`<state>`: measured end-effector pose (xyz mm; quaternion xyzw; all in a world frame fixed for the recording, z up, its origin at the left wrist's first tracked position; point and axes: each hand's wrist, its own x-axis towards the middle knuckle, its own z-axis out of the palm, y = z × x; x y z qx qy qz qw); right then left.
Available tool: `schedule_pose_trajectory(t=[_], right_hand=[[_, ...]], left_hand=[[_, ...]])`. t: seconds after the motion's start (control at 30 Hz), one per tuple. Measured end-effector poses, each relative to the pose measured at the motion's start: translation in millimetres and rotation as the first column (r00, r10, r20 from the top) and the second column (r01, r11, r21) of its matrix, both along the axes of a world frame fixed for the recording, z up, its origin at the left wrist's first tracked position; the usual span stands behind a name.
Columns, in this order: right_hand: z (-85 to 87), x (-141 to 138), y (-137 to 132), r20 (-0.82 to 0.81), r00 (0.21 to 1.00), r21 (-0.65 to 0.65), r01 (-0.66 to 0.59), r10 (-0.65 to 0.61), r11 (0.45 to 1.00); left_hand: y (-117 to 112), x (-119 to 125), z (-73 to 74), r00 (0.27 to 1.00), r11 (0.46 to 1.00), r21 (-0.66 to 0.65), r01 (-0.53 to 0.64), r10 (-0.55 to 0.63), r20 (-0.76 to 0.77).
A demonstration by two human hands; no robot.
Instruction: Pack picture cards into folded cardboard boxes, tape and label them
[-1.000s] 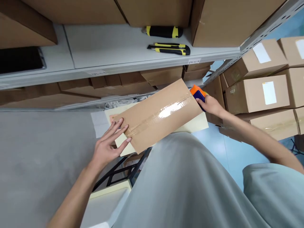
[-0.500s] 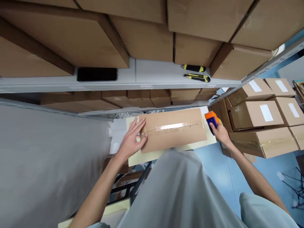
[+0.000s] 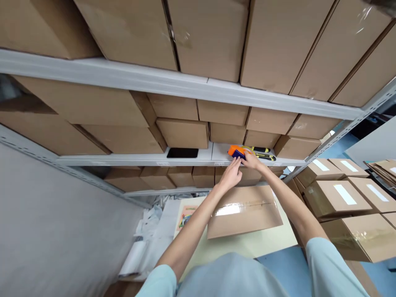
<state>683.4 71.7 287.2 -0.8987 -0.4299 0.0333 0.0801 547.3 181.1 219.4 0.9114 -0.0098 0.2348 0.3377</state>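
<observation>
My right hand (image 3: 252,160) is closed on an orange and purple tape dispenser (image 3: 236,151) at the front of the grey shelf. Close beside it, my left hand (image 3: 230,176) reaches up with its fingers stretched out, their tips at the dispenser's lower edge; whether they touch it I cannot tell. Two yellow and black utility knives (image 3: 262,156) lie just right of the dispenser. Below my forearms a cardboard box (image 3: 247,225) rests on the cream tabletop (image 3: 266,243), with shiny clear tape along its top seam.
A black phone (image 3: 182,153) lies on the same shelf (image 3: 206,156), left of the dispenser. Cardboard boxes (image 3: 182,134) fill the rack above and below. Labelled boxes (image 3: 337,198) are stacked at right. A colourful printed sheet (image 3: 186,215) and white wrapping (image 3: 154,243) lie at left.
My right hand has carried the tape dispenser up and left to the shelf. My left hand has come off the box and moved up beside it. The view has tilted upward.
</observation>
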Motion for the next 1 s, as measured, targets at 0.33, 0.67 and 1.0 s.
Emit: schedule_pose_trajectory(t=[0.33,0.67,1.0], right_hand=[[6.5,13,45,-0.007,0.999,-0.021,0.041,-0.041,0.999],[-96.3,-16,-169,-0.15,0.979,0.621,0.2,-0.135,0.758],[-177.8,-98,-266,-0.663,0.745,0.516,0.521,-0.068,0.68]], left_hand=[[-12,-37,-14.2,0.997,0.996,-0.049,-0.076,0.076,0.0],[-25,-166,-92.4,0.806,0.803,-0.087,-0.589,0.576,-0.137],[-78,-145,-88.8,0.569,0.659,0.138,-0.74,0.722,-0.394]])
